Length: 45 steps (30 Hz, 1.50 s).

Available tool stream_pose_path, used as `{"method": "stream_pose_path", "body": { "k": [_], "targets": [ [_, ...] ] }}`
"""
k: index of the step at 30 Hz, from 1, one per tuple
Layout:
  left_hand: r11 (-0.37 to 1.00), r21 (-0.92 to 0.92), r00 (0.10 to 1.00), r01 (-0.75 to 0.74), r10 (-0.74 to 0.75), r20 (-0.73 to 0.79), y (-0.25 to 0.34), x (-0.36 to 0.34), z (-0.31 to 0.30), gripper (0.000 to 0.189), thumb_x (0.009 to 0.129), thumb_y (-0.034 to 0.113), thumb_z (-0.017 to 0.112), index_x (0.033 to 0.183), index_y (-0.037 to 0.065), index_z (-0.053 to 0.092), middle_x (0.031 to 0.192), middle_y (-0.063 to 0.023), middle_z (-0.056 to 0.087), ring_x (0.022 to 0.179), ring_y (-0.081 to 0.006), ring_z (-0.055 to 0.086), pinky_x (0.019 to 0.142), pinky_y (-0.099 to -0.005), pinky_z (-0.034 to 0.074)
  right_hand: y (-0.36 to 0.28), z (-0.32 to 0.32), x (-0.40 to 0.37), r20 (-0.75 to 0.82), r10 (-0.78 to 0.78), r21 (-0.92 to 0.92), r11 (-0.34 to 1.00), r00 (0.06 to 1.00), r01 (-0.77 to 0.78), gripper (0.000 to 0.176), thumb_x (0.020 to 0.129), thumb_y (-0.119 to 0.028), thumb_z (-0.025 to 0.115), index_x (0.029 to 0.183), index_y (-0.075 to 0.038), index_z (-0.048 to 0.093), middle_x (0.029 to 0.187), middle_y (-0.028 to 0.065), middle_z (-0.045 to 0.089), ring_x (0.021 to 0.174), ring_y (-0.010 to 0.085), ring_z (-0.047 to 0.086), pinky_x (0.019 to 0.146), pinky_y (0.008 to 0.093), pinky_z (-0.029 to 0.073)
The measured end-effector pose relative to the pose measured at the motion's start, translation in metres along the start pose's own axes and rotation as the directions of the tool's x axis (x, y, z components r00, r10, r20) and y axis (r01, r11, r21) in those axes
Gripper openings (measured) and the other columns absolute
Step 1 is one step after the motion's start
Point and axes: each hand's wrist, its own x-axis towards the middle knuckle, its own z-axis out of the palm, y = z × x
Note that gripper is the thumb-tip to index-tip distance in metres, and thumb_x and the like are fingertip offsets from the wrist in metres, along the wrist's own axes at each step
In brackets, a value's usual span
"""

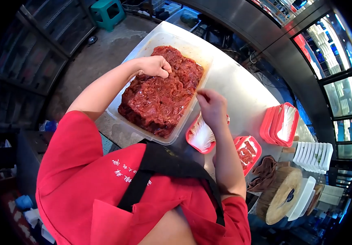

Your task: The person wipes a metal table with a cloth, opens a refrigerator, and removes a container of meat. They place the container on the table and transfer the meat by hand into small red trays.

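My left grip (155, 66) was curled shut, knuckles up, with the fingertips dug into the top of the raw meat (159, 96). My right grip (211, 107) had its fingertips (200, 96) drawn together in a pinch just past the tub's near long wall. I could not tell whether a scrap of meat sat between them.

The meat was a thick, dark red slab, wet and glossy, with a rough, shredded surface. It filled most of a clear plastic tub (159, 41), whose far end showed bare. The tub stood on the steel counter (241, 87), its left part jutting over the edge above the floor.

Under my right wrist, touching the tub, lay a red tray (200, 139) with a white lining. Just beside it was a second red tray (247, 153) holding a few pieces of meat. Farther along the counter stood a leaning stack of red trays (280, 124), a row of white dishes (314, 155), a brown cloth (263, 173) and a round wooden block (280, 196).

The white characters (125, 171) on my red shirt, beside the black apron strap, were too small to read. I could see no label on the tub or the trays.
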Motion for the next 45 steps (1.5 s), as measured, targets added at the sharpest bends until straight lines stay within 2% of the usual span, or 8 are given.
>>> {"method": "stream_pose_path", "body": {
  "k": [6, 8, 10, 16, 23, 32, 41, 45],
  "targets": [
    [0.919, -0.389, 0.995, -0.070, 0.089, 0.031, 0.015, -0.039, 0.012, 0.023, 0.074, 0.002, 0.053, 0.094, -0.002, 0.064, 0.080, -0.0005, 0.062, 0.075, -0.0057, 0.053, 0.070, -0.0226, 0.044, 0.007, 0.055, 0.039, 0.164, -0.176, 0.201, 0.969, 0.971, 0.142, 0.022, 0.079, -0.007, 0.063, 0.099, 0.003, 0.061, 0.089, 0.0141, 0.065, 0.078, 0.0220, 0.063, 0.073, 0.0292, 0.048],
    [0.918, -0.385, 0.995, -0.094, 0.103, 0.003, 0.011, -0.046, 0.015, 0.023, 0.076, 0.001, 0.051, 0.094, -0.001, 0.063, 0.081, -0.0002, 0.061, 0.078, -0.0055, 0.054, 0.073, -0.0225, 0.044, -0.005, 0.053, 0.038, 0.446, 0.109, 0.395, 0.867, 0.888, -0.305, 0.024, 0.080, -0.007, 0.064, 0.100, 0.005, 0.061, 0.089, 0.0094, 0.066, 0.078, 0.0142, 0.060, 0.073, 0.0260, 0.047],
    [0.883, -0.454, 0.989, -0.123, 0.073, -0.126, -0.002, -0.049, 0.019, 0.023, 0.077, 0.002, 0.050, 0.097, -0.001, 0.062, 0.085, -0.0002, 0.062, 0.079, -0.0060, 0.055, 0.075, -0.0228, 0.045, -0.009, 0.054, 0.036, 0.458, 0.134, 0.454, 0.814, 0.879, -0.361, 0.019, 0.079, -0.006, 0.066, 0.096, 0.003, 0.062, 0.084, 0.0060, 0.065, 0.076, 0.0093, 0.057, 0.069, 0.0234, 0.046],
    [0.814, -0.571, 0.966, -0.106, -0.051, -0.253, -0.020, -0.060, 0.027, 0.024, 0.077, -0.001, 0.047, 0.096, 0.000, 0.062, 0.089, -0.0015, 0.062, 0.085, -0.0082, 0.055, 0.081, -0.0235, 0.044, -0.019, 0.053, 0.033, 0.395, 0.239, 0.455, 0.788, 0.887, -0.415, 0.008, 0.076, 0.000, 0.065, 0.081, -0.002, 0.059, 0.070, -0.0002, 0.059, 0.061, 0.0059, 0.052, 0.055, 0.0198, 0.040],
    [0.966, 0.160, 0.955, -0.206, 0.233, -0.181, -0.012, -0.068, 0.028, 0.026, 0.066, -0.010, 0.051, 0.087, 0.001, 0.063, 0.098, -0.0095, 0.060, 0.094, -0.0208, 0.057, 0.085, -0.0307, 0.044, -0.011, 0.049, 0.035, 0.360, 0.163, 0.671, 0.639, 0.918, -0.377, 0.013, 0.077, 0.003, 0.061, 0.083, -0.004, 0.053, 0.067, -0.0018, 0.054, 0.057, 0.0048, 0.049, 0.053, 0.0184, 0.042],
    [0.647, -0.732, 0.970, -0.216, 0.226, -0.086, 0.042, -0.050, 0.041, 0.048, 0.076, -0.005, 0.062, 0.122, 0.003, 0.050, 0.105, -0.0024, 0.060, 0.103, -0.0100, 0.054, 0.088, -0.0237, 0.044, -0.035, 0.008, 0.028, 0.270, 0.036, 0.703, 0.675, 0.962, -0.223, 0.014, 0.079, 0.006, 0.059, 0.088, -0.003, 0.052, 0.073, 0.0013, 0.056, 0.063, 0.0069, 0.056, 0.058, 0.0200, 0.048],
    [0.813, -0.288, 0.857, -0.506, 0.434, -0.280, 0.110, -0.008, 0.101, 0.025, 0.081, 0.000, 0.061, 0.106, 0.002, 0.055, 0.084, 0.0033, 0.055, 0.075, -0.0038, 0.052, 0.069, -0.0186, 0.044, -0.014, -0.066, -0.008, 0.106, 0.202, 0.643, 0.733, 0.974, -0.223, 0.012, 0.080, 0.002, 0.062, 0.090, 0.000, 0.055, 0.070, 0.0045, 0.061, 0.059, 0.0076, 0.057, 0.051, 0.0203, 0.045],
    [0.874, -0.344, 0.936, -0.343, 0.347, -0.053, 0.131, 0.001, 0.115, 0.015, 0.090, 0.009, 0.052, 0.102, 0.002, 0.059, 0.076, 0.0022, 0.059, 0.067, -0.0039, 0.054, 0.064, -0.0190, 0.044, 0.002, -0.096, -0.030, 0.091, 0.268, 0.621, 0.738, 0.959, -0.265, 0.012, 0.077, 0.002, 0.065, 0.087, 0.001, 0.058, 0.073, 0.0045, 0.062, 0.063, 0.0077, 0.058, 0.055, 0.0204, 0.047]
  ]
}}
